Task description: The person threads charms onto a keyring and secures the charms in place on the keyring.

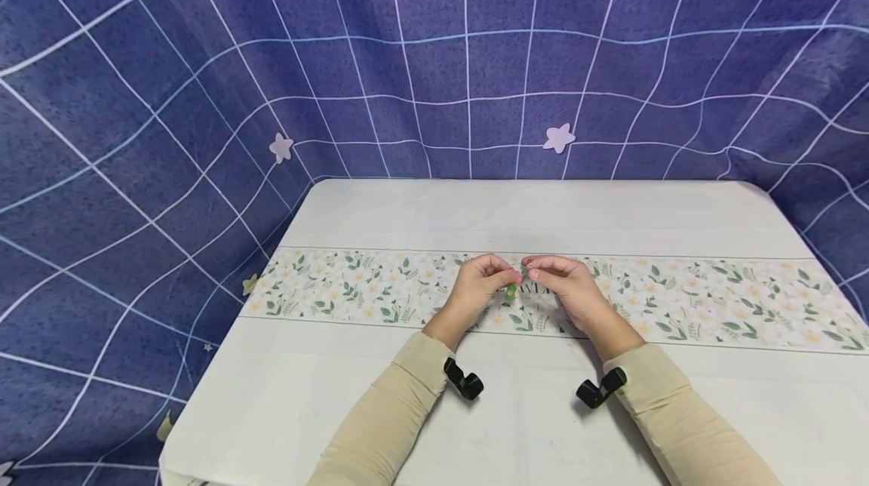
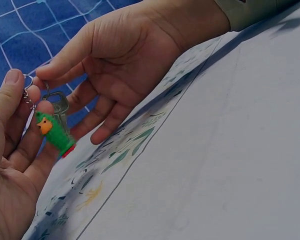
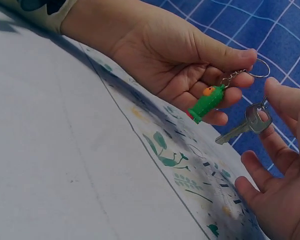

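Note:
Over the table's floral strip, both hands are close together in the head view. My left hand [image 1: 477, 286] pinches a split ring [image 3: 268, 70] between thumb and finger. A short chain [image 3: 233, 77] joins that ring to a small green figure charm [image 3: 210, 104] with an orange face and a red end, hanging over the left fingers. My right hand [image 1: 566, 290] pinches a small wire loop at the head of a silver key [image 3: 252, 120], its blade pointing down toward the charm. In the right wrist view the key hangs apart from the charm. The right fingertips are right at the split ring.
A white table cover [image 1: 380, 214] with a printed floral band [image 1: 679, 297] lies beneath the hands. Behind and to the left hangs a blue grid-patterned curtain [image 1: 434, 71] with star shapes. Black wrist mounts [image 1: 464, 379] sit on both beige sleeves.

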A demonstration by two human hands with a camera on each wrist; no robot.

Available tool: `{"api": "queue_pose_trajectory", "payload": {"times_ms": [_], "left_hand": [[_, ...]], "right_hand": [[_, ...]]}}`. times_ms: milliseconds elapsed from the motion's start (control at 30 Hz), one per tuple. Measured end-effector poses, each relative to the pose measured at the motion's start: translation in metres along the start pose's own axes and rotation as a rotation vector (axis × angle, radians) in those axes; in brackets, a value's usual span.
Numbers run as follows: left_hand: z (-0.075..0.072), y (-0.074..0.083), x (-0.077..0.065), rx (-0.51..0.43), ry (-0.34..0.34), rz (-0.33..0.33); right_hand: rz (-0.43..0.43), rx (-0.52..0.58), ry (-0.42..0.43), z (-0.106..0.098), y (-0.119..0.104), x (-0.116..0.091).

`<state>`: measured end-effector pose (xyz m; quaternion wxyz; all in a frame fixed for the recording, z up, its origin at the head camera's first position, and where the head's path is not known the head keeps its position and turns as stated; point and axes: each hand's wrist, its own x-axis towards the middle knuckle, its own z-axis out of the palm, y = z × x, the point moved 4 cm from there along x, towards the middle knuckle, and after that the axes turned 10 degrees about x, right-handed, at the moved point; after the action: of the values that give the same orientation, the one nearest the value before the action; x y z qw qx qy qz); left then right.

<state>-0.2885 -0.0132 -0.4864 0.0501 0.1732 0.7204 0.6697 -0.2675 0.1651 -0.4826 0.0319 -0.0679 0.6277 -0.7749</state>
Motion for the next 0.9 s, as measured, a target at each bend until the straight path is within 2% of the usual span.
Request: {"api": "queue_pose_trajectory", "payload": {"times_ms": [133,333,633,900], "left_hand": [[0.0015,-0.0004,0.0001,-0.017,-0.014,0.004],[0.0018,-0.0019,-0.0004,-0.028,-0.026,-0.019],[0.0026,-0.0052,-0.0004,-0.047,-0.038,-0.049],[0.001,-0.0066,-0.001,0.004,-0.029,-0.012]], "right_hand": [[-0.014,-0.004,-0.005,0.0012,0.0,-0.0007],[-0.043,-0.056,-0.029,0.0039,0.0001,-0.0023],[-0.051,-0.072,-0.04,0.0064,0.0001,-0.0028],[-0.031,-0.1,0.0,0.0062,0.0003,-0.0023]]}}
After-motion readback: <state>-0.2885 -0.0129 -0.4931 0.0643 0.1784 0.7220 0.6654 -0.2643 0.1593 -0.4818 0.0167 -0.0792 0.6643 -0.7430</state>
